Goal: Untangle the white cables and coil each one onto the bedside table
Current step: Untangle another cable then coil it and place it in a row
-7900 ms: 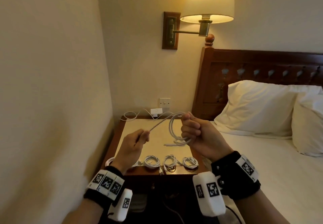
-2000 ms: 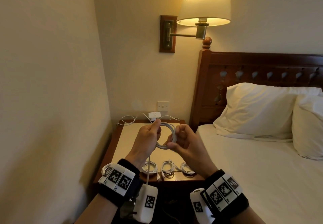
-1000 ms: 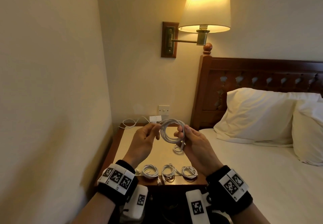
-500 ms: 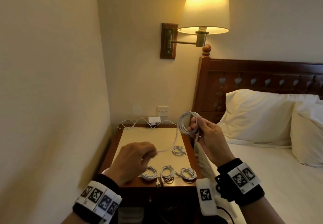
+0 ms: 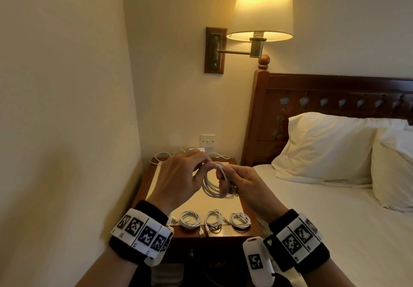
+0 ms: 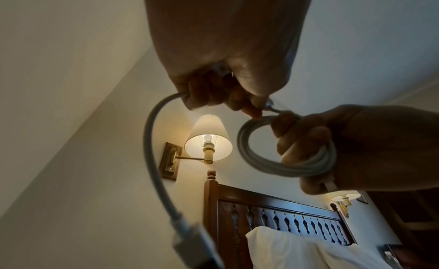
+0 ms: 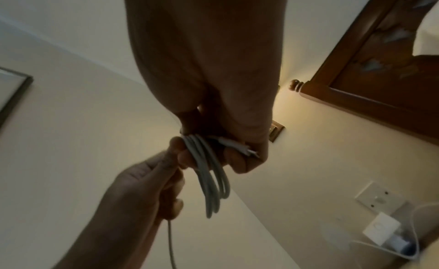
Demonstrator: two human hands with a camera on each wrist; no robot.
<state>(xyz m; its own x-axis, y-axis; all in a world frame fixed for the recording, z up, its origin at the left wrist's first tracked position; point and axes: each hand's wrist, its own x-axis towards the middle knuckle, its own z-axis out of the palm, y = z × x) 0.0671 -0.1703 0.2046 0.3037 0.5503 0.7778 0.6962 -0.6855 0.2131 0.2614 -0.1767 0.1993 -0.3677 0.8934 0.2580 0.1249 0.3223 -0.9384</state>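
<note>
Your left hand [image 5: 178, 181] has come back up from low over the bedside table [image 5: 143, 188] to meet your right hand [image 5: 248, 186] above it; the right-hand fingers curl round a white cable [image 5: 212, 188] wound into a small round coil of several turns, one plug tucked under the thumb; your left thumb and fingertips pinch the loose tail at the coil's top, its blurred plug hanging below the wrist; three finished coils [image 5: 214, 218] sit in a row along the near edge; no readable writing shows
</note>
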